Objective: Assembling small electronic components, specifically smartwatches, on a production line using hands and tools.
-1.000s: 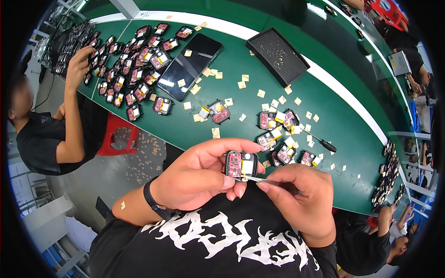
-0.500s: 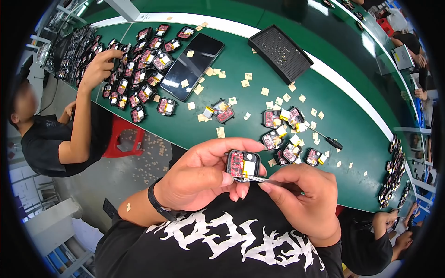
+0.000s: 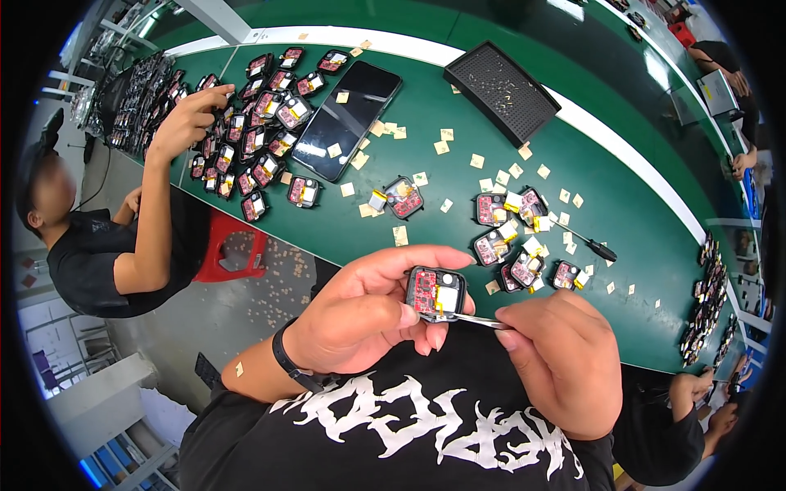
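My left hand (image 3: pixel 352 309) is closed around a small black electronic device case (image 3: pixel 413 288), thumb at its lower left and forefinger along its upper edge. Inside the case, a red circuit board (image 3: pixel 425 290) sits beside a white battery with a yellow strip of tape. Thumb and fingertips of my right hand (image 3: pixel 565 360) pinch metal tweezers (image 3: pixel 485 322). Their tips reach the lower edge of the case near the yellow tape; whether they grip anything is too small to tell.
More open cases (image 3: pixel 493 245) lie on the green table (image 3: pixel 385 282), with a screwdriver (image 3: pixel 602 249) and scattered pale square stickers (image 3: pixel 400 236). Farther back are a phone (image 3: pixel 348 123) and a black tray (image 3: pixel 501 94) of tiny parts. At left, a co-worker's hand (image 3: pixel 184 123) reaches over many cases.
My right hand has shifted right, away from the case, so more of the tweezers shows. The left hand still holds the case. The whole view has slid slightly.
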The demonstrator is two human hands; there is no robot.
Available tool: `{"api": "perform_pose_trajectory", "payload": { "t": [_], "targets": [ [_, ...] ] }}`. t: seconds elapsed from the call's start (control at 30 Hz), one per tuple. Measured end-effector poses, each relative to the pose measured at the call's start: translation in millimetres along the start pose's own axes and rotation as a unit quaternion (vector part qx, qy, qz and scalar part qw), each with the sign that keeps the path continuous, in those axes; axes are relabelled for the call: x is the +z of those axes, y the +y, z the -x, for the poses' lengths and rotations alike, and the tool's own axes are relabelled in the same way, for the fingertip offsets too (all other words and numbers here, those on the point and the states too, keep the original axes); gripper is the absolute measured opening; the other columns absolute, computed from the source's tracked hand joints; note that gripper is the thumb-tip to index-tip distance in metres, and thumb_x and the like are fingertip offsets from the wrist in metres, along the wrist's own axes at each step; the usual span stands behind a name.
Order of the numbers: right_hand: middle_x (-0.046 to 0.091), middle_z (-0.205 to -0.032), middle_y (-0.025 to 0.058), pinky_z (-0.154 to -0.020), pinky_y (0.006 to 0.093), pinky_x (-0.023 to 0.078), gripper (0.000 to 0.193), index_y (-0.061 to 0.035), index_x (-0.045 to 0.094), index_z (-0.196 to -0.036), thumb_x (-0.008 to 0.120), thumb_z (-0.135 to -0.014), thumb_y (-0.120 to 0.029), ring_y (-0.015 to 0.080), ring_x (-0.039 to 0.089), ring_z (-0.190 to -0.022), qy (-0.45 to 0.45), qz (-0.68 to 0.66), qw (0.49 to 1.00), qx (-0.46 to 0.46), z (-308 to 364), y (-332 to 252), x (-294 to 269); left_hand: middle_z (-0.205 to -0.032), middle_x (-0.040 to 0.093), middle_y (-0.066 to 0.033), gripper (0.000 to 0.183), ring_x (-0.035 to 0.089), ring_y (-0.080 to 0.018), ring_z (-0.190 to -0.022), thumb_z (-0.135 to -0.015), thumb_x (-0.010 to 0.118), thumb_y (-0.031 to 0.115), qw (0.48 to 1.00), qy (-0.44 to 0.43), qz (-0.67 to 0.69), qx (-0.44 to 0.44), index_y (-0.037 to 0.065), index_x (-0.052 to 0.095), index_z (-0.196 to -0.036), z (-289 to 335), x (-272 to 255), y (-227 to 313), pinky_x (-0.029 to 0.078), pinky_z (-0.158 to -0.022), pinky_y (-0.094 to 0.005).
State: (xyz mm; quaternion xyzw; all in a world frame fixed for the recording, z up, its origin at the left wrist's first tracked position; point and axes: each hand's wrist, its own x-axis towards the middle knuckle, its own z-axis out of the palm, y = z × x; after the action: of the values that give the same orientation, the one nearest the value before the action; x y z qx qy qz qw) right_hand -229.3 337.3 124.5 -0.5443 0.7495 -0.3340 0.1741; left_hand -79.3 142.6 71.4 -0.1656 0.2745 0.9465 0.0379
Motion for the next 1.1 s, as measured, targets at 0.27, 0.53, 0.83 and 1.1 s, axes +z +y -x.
{"api": "perform_pose_trajectory", "payload": {
  "t": [0.27, 0.53, 0.83, 1.1],
  "targets": [
    [0.068, -0.089, 0.0071, -0.061, 0.0319, 0.050, 0.034, 0.0001, 0.074, -0.099, 0.072, -0.066, 0.000, 0.0214, 0.060, -0.071, 0.062, 0.062, 0.994, -0.065, 2, 1, 6, -0.119, 0.063, -0.0295, 0.060, 0.069, -0.0234, -0.085, -0.089, 0.059, 0.008, 1.000, 0.005, -0.023, 0.004, -0.009, 0.042, -0.144, 1, 3, 0, 0.057, -0.069, -0.0303],
    [0.067, -0.089, 0.0072, -0.059, 0.0310, 0.050, 0.036, 0.0003, 0.075, -0.100, 0.070, -0.065, -0.007, 0.0203, 0.060, -0.072, 0.086, 0.087, 0.983, -0.137, -1, 7, 14, -0.119, 0.064, -0.0284, 0.061, 0.068, -0.0222, -0.085, -0.088, 0.060, 0.007, 0.999, 0.006, -0.050, -0.006, -0.009, 0.043, -0.144, 1, 7, 0, 0.057, -0.072, -0.0321],
    [0.070, -0.085, 0.0073, -0.057, 0.0308, 0.048, 0.034, -0.0018, 0.075, -0.097, 0.082, -0.065, 0.006, 0.0216, 0.060, -0.067, 0.110, 0.031, 0.988, -0.099, -3, 4, 21, -0.120, 0.063, -0.0275, 0.059, 0.068, -0.0216, -0.086, -0.089, 0.059, 0.007, 0.999, 0.006, -0.032, -0.006, -0.009, 0.043, -0.144, 1, 5, -2, 0.057, -0.072, -0.0320],
    [0.068, -0.086, 0.0083, -0.057, 0.0304, 0.050, 0.031, 0.0026, 0.074, -0.098, 0.074, -0.067, 0.004, 0.0200, 0.060, -0.067, 0.114, 0.019, 0.987, -0.115, -3, 9, 24, -0.119, 0.064, -0.0274, 0.059, 0.068, -0.0214, -0.085, -0.089, 0.057, 0.006, 0.999, 0.002, -0.046, 0.001, -0.008, 0.043, -0.144, -1, 5, -2, 0.057, -0.071, -0.0318]
  ]
}}
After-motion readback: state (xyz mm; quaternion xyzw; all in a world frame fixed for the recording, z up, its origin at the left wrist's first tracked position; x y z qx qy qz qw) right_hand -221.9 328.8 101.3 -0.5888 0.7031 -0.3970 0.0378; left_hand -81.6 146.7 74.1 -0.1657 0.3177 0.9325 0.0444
